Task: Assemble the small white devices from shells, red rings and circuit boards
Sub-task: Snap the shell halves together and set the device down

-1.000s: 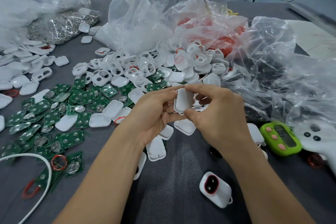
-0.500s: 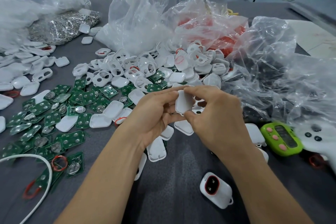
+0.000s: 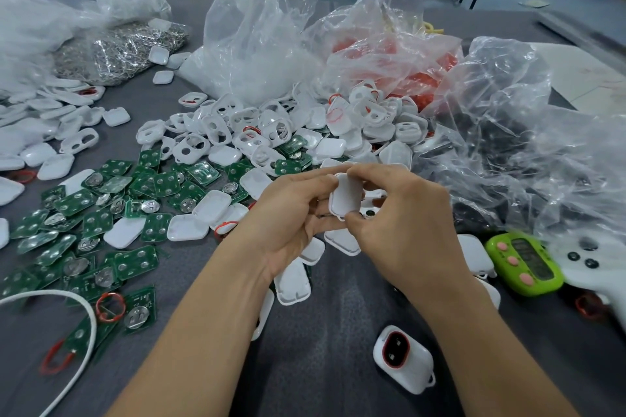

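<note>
A small white device shell [image 3: 345, 195] is held upright above the table's middle. My left hand [image 3: 288, 217] grips it from the left, and my right hand [image 3: 403, 223] pinches it from the right between thumb and forefinger. Loose white shells [image 3: 271, 132] are heaped just behind my hands. Green circuit boards [image 3: 101, 213] lie scattered at the left. A red ring [image 3: 110, 306] rests on a board at the lower left. One assembled white device with a red ring [image 3: 403, 357] lies on the grey table [image 3: 321, 366] near my right forearm.
Clear plastic bags [image 3: 261, 44] stand behind the shells, one holding red parts [image 3: 406, 71], and a crumpled bag [image 3: 525, 152] fills the right side. A green timer [image 3: 523, 261] and a white controller [image 3: 596, 267] lie at the right. A white cable [image 3: 78, 308] curves at the lower left.
Both hands have kept hold of the white shell. The fingers shifted slightly around it, and the shell stayed in nearly the same place.
</note>
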`<state>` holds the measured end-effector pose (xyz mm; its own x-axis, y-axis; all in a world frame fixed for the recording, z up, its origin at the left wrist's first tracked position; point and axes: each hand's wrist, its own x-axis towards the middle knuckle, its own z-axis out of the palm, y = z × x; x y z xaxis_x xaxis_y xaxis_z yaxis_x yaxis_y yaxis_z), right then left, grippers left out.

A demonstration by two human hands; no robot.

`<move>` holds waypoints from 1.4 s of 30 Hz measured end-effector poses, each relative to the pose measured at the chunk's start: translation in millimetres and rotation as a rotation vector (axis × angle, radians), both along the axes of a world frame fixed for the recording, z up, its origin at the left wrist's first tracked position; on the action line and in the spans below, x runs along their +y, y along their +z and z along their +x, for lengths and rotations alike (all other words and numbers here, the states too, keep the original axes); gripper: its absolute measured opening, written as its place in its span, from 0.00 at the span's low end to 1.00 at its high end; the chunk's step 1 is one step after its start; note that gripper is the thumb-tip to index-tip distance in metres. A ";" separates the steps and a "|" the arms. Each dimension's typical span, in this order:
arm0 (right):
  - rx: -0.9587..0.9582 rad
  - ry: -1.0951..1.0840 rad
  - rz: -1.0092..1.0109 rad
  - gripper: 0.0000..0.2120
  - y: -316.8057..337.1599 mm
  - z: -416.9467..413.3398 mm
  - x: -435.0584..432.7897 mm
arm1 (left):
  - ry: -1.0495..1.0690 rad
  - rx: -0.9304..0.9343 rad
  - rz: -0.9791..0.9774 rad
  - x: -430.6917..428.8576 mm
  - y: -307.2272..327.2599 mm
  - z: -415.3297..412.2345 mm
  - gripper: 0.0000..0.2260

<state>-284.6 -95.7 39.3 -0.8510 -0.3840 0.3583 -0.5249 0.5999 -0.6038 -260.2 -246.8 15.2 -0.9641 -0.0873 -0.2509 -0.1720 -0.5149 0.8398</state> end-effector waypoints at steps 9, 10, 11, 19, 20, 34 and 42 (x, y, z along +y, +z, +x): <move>0.072 0.014 0.022 0.26 -3.9 2.3 -1.4 | 0.035 -0.003 -0.056 1.4 -0.2 0.5 0.11; 0.073 0.013 0.000 0.27 -5.3 1.9 -1.5 | 0.033 0.003 -0.053 1.3 0.7 1.4 0.12; 0.054 0.016 -0.037 0.27 -6.2 1.0 -0.9 | 0.034 0.009 -0.046 1.3 1.6 2.3 0.12; -0.484 -0.028 -0.470 0.09 -11.1 -21.2 1.8 | 0.078 0.062 0.028 5.5 0.6 0.9 0.11; -0.521 -0.040 -0.494 0.07 -12.5 -22.5 1.5 | 0.071 0.065 0.029 5.6 0.4 1.3 0.11; -0.641 -0.001 -0.761 0.12 -12.6 -16.5 -2.7 | -0.037 0.145 0.027 5.1 5.2 5.2 0.14; -0.636 0.191 -0.510 0.17 -11.5 -26.4 3.4 | 0.146 0.105 -0.046 11.1 4.4 1.9 0.12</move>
